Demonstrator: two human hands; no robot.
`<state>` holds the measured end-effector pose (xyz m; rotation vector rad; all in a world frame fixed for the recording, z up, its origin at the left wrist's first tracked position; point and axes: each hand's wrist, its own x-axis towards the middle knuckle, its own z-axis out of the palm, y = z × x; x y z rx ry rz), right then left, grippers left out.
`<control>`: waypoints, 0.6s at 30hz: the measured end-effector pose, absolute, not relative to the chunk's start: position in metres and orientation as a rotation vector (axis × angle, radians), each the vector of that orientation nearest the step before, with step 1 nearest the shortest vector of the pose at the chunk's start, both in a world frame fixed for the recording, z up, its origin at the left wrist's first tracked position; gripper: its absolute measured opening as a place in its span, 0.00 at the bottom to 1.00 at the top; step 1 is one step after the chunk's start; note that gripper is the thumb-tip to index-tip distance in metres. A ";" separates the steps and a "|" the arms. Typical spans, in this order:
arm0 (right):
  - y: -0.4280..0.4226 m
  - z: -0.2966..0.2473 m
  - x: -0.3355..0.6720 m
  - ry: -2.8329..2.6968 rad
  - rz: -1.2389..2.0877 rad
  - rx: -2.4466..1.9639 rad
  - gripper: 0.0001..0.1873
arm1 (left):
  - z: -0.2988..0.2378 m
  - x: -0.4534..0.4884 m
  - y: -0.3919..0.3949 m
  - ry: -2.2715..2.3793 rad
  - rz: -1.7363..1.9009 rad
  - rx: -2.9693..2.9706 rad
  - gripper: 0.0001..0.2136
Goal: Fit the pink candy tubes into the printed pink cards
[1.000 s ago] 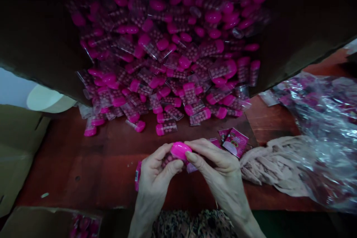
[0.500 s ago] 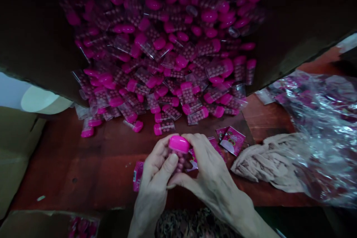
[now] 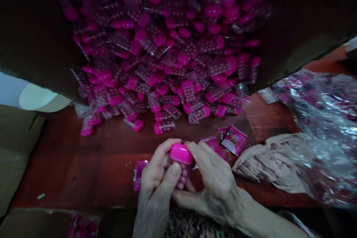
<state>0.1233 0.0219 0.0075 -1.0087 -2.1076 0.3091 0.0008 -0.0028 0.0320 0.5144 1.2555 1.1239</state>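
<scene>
A small clear bottle (image 3: 180,153) with a glossy pink cap stands nearly upright between my hands, with pinkish round balls showing through its wall. My left hand (image 3: 156,182) is wrapped round its left side, the thumb pressed on the front. From the right, my right hand (image 3: 216,178) curves about the same bottle, fingers at the cap's edge and thumb low near the base; some fingertips are hidden behind it. Just beyond my hands lie pink printed sachets (image 3: 234,140), and another pink sachet (image 3: 138,176) sits left of my left hand.
A big heap of similar pink-capped bottles (image 3: 167,68) spills from a dark, open carton (image 3: 290,29). On the right are a crumpled beige cloth (image 3: 270,161) and clear plastic wrapping (image 3: 329,137). A cardboard box (image 3: 16,148) stands left; a lower box holds pink items (image 3: 83,226).
Both hands and the bottle have come slightly lower and nearer to me. My right hand has shifted a little to the right, showing more of the balls.
</scene>
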 end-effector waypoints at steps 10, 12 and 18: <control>0.032 0.011 0.122 -2.157 0.525 -1.173 0.36 | 0.019 0.006 0.009 1.246 1.180 0.459 0.15; 0.030 0.011 0.123 -2.193 0.511 -1.164 0.39 | 0.020 0.006 0.006 1.234 1.169 0.472 0.15; 0.030 0.019 0.124 -2.228 0.500 -1.017 0.21 | 0.028 0.006 -0.005 1.338 1.098 0.622 0.13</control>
